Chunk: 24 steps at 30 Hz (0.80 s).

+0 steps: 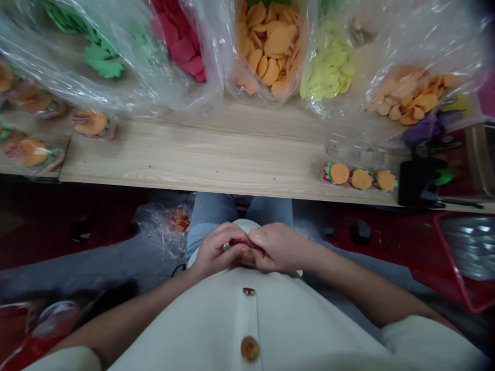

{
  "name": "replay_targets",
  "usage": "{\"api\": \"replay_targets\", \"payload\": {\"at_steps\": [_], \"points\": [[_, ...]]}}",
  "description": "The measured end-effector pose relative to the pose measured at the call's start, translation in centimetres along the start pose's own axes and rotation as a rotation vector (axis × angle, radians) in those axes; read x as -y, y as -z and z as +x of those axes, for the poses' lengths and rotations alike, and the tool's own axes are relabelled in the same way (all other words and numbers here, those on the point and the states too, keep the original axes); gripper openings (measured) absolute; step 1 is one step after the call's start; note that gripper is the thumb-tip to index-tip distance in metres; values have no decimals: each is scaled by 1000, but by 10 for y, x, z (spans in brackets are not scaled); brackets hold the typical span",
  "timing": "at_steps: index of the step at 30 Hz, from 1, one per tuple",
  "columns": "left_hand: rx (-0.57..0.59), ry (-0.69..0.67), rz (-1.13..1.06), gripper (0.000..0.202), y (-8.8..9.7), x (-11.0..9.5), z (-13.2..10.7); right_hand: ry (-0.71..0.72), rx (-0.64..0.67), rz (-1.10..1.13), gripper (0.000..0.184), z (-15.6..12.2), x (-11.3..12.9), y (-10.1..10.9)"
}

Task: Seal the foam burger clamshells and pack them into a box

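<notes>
My left hand (215, 251) and my right hand (275, 248) meet in my lap, just below the front edge of the wooden table (216, 159). Both have their fingers curled and pressed together around a small orange-tinted piece (246, 254), mostly hidden between them. On the table at the right lie three finished felt burgers (360, 178) in a row, with orange tops and green and red edges.
Clear plastic bags line the table's back: green felt leaves (102, 62), red pieces (181, 46), orange discs (270, 46), yellow pieces (328, 69), more orange pieces (410, 95). Wrapped burgers (91, 123) lie at left. A black holder (417, 180) and a red crate (464, 252) are at right.
</notes>
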State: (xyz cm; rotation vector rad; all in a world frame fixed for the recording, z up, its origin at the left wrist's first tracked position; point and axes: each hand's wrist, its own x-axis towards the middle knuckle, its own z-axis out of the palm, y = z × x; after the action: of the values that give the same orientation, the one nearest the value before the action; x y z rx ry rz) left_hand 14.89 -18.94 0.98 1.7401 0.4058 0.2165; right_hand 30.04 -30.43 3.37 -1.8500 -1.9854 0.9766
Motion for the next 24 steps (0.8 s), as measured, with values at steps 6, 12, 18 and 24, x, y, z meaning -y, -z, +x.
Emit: {"api": "replay_targets", "payload": {"at_steps": [6,12,18,24], "points": [[82,-115,72,6,-4,-5,2,6,-75,4,10,-12,1,-15],[115,-42,51,8,-7,-6,0,2,-158,59,12,-20,2,-25],[20,381,-334,15,-8,-2,24,-287,-267,469,23,-24,-16,-25],[-33,591,-688,30,0,3,55,-430,-469,881,35,-15,-34,-39]]}}
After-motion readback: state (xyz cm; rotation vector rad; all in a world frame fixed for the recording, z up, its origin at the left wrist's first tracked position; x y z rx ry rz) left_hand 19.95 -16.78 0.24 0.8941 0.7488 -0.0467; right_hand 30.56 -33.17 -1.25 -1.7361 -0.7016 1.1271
